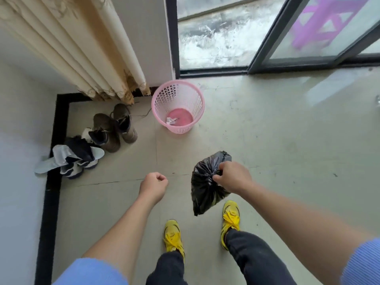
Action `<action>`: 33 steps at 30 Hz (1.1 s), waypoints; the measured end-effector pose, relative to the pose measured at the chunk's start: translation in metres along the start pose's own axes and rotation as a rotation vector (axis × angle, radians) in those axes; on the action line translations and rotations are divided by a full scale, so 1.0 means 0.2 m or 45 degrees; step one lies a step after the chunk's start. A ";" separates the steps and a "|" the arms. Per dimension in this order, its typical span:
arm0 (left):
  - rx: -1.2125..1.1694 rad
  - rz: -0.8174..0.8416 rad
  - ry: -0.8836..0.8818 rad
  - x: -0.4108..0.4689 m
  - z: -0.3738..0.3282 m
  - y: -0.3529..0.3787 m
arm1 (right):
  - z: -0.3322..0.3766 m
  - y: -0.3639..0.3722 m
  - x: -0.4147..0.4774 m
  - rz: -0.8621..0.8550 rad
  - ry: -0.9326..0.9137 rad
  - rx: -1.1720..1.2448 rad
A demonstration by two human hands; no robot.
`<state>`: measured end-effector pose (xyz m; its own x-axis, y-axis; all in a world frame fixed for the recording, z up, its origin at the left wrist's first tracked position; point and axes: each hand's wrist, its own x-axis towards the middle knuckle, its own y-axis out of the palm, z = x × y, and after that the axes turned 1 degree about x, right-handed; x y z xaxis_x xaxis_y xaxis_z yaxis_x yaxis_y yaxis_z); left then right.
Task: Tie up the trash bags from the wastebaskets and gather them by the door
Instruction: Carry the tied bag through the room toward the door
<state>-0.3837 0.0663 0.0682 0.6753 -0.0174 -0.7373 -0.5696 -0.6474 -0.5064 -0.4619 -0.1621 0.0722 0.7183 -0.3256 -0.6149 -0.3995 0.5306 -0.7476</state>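
A small black trash bag (205, 186) hangs above the floor, its neck bunched in my right hand (233, 177), which grips it from above. My left hand (153, 185) is beside it to the left, fingers curled into a loose fist with nothing in it. A pink perforated wastebasket (192, 97) stands on the floor ahead near the wall corner, without a bag, holding a scrap of white paper (171, 120) at its bottom.
Brown boots (115, 128) and white-and-navy sneakers (72, 159) lie along the left wall under a cream curtain (82, 48). A dark-framed sliding glass door (267, 38) stands partly open ahead. My yellow shoes (173, 235) stand on the grey tile floor.
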 end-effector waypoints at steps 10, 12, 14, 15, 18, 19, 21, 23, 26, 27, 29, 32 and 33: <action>0.706 0.277 0.542 -0.81 -0.59 -0.07 | -0.41 -0.47 -1.11 -0.411 0.407 0.098; 0.856 0.335 0.688 -0.97 -0.71 -0.01 | -0.51 -0.55 -1.34 -0.482 0.512 0.151; 0.977 0.375 0.829 -1.16 -0.84 0.07 | -0.62 -0.61 -1.57 -0.548 0.601 0.227; 1.039 0.379 0.910 -1.25 -0.90 0.12 | -0.68 -0.64 -1.68 -0.581 0.641 0.262; 1.228 0.363 1.171 -1.55 -1.07 0.31 | -0.84 -0.69 -2.02 -0.680 0.754 0.368; 1.270 0.369 1.255 -1.66 -1.12 0.38 | -0.91 -0.70 -2.13 -0.708 0.788 0.406; 1.340 0.378 1.422 -1.87 -1.21 0.55 | -1.05 -0.69 -2.35 -0.760 0.860 0.474; 1.399 0.369 1.567 -2.09 -1.28 0.75 | -1.20 -0.65 -2.58 -0.816 0.918 0.527; 1.450 0.385 1.744 -2.43 -1.33 1.07 | -1.46 -0.58 -2.91 -0.881 1.008 0.530; 1.460 0.402 1.796 -2.55 -1.33 1.18 | -1.55 -0.55 -3.03 -0.898 1.048 0.512; 1.463 0.432 1.887 -2.80 -1.32 1.38 | -1.72 -0.49 -3.24 -0.928 1.121 0.492; 1.492 0.489 2.039 -3.16 -1.29 1.68 | -1.97 -0.40 -3.57 -0.973 1.239 0.496; 1.517 0.502 2.091 -3.27 -1.28 1.77 | -2.04 -0.37 -3.68 -0.983 1.281 0.499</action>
<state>-0.9068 -0.3468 0.4854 -0.2194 -0.9554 -0.1978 -0.2588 0.2524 -0.9324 -1.1938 -0.2818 0.4783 -0.1154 -0.9871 -0.1111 0.2297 0.0823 -0.9698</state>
